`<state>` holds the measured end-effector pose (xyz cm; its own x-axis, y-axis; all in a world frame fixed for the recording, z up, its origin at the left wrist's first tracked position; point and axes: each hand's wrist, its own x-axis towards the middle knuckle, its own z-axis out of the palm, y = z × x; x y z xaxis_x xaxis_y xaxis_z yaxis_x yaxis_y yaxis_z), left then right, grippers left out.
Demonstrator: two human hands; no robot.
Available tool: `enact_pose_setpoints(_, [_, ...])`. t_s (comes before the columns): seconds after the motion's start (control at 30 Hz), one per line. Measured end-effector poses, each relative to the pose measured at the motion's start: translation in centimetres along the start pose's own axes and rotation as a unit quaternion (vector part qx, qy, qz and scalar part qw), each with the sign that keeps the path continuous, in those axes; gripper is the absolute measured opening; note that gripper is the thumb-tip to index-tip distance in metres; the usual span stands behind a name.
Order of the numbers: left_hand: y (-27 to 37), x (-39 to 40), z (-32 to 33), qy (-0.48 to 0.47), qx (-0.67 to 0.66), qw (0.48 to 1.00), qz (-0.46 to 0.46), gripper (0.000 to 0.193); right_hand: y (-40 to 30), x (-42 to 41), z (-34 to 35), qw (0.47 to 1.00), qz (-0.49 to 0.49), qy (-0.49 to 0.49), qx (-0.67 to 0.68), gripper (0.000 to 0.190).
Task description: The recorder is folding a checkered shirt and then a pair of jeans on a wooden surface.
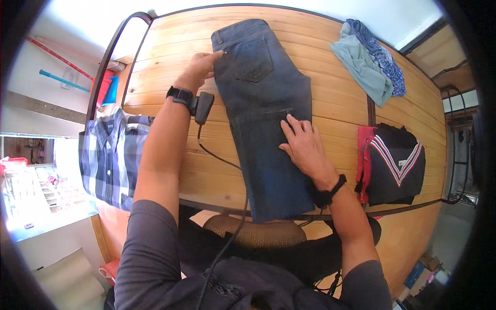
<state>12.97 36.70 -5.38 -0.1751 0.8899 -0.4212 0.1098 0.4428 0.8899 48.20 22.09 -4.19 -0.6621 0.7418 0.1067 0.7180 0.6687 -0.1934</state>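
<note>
Dark blue denim jeans (267, 93) lie folded lengthwise on a wooden slatted table, the waistband at the far end and the leg end over the near edge. My left hand (201, 68) pinches their left edge just below the waistband, beside the back pocket, with the thumb on top. Lower down, my right hand (304, 149) rests on the leg with its fingers spread, near the right edge. A device with a black cable is strapped to my left wrist; a black band is around my right wrist.
A folded plaid shirt (112, 155) lies at the left. A black V-neck garment (399, 166) and a red cloth (364, 159) lie at the right, with crumpled green and blue patterned clothes (360, 62) beyond. Dark metal rails (116, 50) edge the table; a cable (221, 157) runs beside the jeans.
</note>
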Motion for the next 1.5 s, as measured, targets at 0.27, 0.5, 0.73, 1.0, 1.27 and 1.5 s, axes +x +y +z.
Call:
enact_pose_setpoints(0.27, [-0.1,5.4,-0.4,0.036,-0.125,0.991,-0.009,0.038,0.3,0.4,0.4,0.999,0.022,-0.007,0.026,0.065])
enact_pose_setpoints(0.5, [3.0,5.3,0.7,-0.046,-0.068,0.989,0.126,0.030,0.2,0.4,-0.1,0.999,0.033,0.007,0.023,0.063])
enact_pose_setpoints(0.73, [7.6,-3.3,2.1,-0.178,-0.004,0.942,0.283,0.041,0.0,0.1,0.4,0.999,0.021,0.026,0.029,0.060])
enact_pose_setpoints(1.0, [6.7,-18.8,7.0,-0.268,0.108,0.870,0.400,0.053,3.9,-2.8,-4.6,0.716,0.297,0.041,0.630,0.053])
enact_pose_setpoints(1.27, [-2.4,-28.9,8.5,-0.173,0.287,0.804,0.491,0.038,-0.4,-11.4,-6.4,0.443,0.391,0.068,0.804,0.057])
enact_pose_setpoints(1.5, [-8.4,-32.6,9.6,-0.144,0.349,0.791,0.481,0.046,-1.0,-14.1,-0.3,0.566,0.355,0.039,0.743,0.051])
